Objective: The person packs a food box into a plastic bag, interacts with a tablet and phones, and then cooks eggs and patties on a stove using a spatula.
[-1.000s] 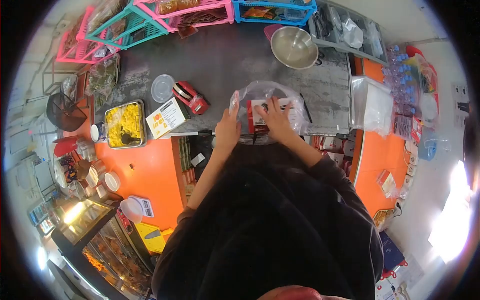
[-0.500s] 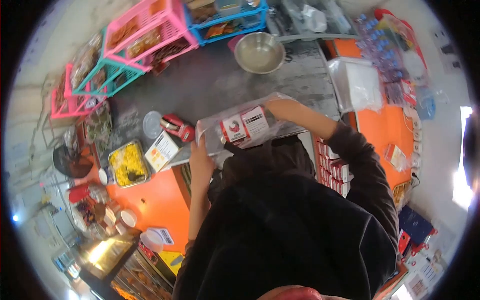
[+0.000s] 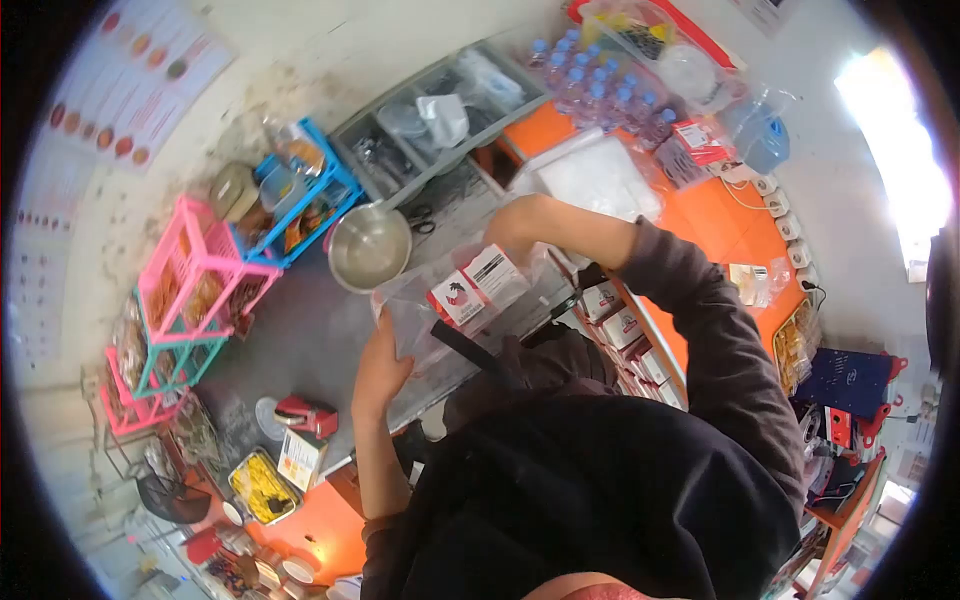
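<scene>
Has lifted and swung the clear bag (image 3: 425, 312) off the table (image 3: 300, 345) since a second ago; holds it stretched in the air beside the steel bowl (image 3: 368, 246), red-and-white box (image 3: 476, 285) fully inside; pinches one end with left hand (image 3: 380, 368), clenches the other in right hand (image 3: 515, 226)

Glossy clear plastic bag (image 3: 420, 310); shiny steel bowl (image 3: 369, 247).

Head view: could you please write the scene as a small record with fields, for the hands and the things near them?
Left hand: grips one end of the clear plastic bag
Right hand: grips the other end of the bag
Inside the bag: red and white box
Under the bag: grey counter
Nearby on the counter: steel bowl, pink basket, blue basket
</scene>
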`<state>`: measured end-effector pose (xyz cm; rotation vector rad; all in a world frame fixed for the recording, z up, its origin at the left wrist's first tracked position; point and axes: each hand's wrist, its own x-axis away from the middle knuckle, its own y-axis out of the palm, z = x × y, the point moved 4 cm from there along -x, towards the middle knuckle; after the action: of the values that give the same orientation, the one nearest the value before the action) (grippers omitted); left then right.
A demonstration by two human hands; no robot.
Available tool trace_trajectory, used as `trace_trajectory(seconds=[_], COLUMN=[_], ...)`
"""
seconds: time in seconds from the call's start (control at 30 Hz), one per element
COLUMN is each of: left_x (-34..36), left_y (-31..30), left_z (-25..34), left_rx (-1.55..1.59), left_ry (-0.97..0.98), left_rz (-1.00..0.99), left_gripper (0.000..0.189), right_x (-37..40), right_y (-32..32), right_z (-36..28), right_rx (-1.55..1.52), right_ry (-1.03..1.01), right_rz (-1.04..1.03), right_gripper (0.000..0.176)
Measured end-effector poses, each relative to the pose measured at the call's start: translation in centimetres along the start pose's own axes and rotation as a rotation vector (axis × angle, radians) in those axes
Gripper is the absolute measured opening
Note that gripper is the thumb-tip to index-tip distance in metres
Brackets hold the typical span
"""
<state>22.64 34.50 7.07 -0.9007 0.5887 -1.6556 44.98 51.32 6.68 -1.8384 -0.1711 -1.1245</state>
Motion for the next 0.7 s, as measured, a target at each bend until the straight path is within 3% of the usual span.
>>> trace_trajectory(seconds=[0.07, 0.1, 0.13, 0.23, 0.27, 0.3, 0.33, 0.37, 0.47, 0.53, 0.57, 0.63, 0.7], left_x=[-2.4, -3.4, -4.2, -5.2, -5.0, -4.9, -4.9, -5.0, -5.0, -4.9, -4.7, -4.8, -4.7], left_y=[1.6, 2.3, 2.9, 3.8, 3.7, 3.3, 3.2, 2.9, 2.9, 3.4, 3.9, 4.5, 4.7], left_z=[1.1, 1.5, 1.6, 1.1, 1.1, 1.4, 2.1, 3.0, 4.3, 4.6, 4.2, 3.4, 2.8], left_rx=[-0.012, 0.000, 0.016, -0.051, -0.042, -0.065, -0.090, -0.085, -0.113, -0.104, -0.103, -0.135, -0.168], left_ry=[0.004, -0.100, -0.208, -0.091, -0.106, -0.073, -0.040, -0.054, -0.198, -0.135, -0.172, -0.093, -0.084], left_rz=[-0.040, -0.107, -0.169, -0.103, -0.097, -0.073, -0.050, -0.038, -0.084, -0.008, -0.007, 0.016, 0.015], left_gripper=[0.087, 0.085, 0.082, 0.085, 0.085, 0.088, 0.091, 0.091, 0.094, 0.098, 0.098, 0.096, 0.093], right_x=[0.6, 1.2, 2.6, 8.3, 5.1, 6.4, 5.3, 3.2, -2.7, 1.1, 2.3, 5.0, 6.8], right_y=[-0.1, 0.4, 0.0, 3.7, 10.5, 14.0, 17.8, 21.8, 29.9, 26.2, 23.5, 16.3, 6.1], right_z=[1.5, 3.9, 7.2, 21.1, 29.2, 30.9, 33.5, 36.4, 42.5, 39.7, 37.6, 31.8, 20.8], right_rx=[-0.143, -0.149, -0.430, -1.235, -1.017, -0.621, -0.547, -0.637, -1.058, -0.753, -0.754, -1.033, -1.763], right_ry=[-0.473, -0.465, -0.432, -0.280, 0.249, 0.819, 0.967, 0.896, 0.194, 1.054, 1.021, 0.717, -0.129], right_rz=[0.083, 0.095, 0.436, 1.430, 1.752, 1.511, 1.376, 1.392, 1.811, 0.910, 0.891, 1.659, 1.433], right_gripper=[0.039, 0.039, 0.038, 0.038, 0.039, 0.041, 0.040, 0.040, 0.038, 0.034, 0.034, 0.027, 0.024])
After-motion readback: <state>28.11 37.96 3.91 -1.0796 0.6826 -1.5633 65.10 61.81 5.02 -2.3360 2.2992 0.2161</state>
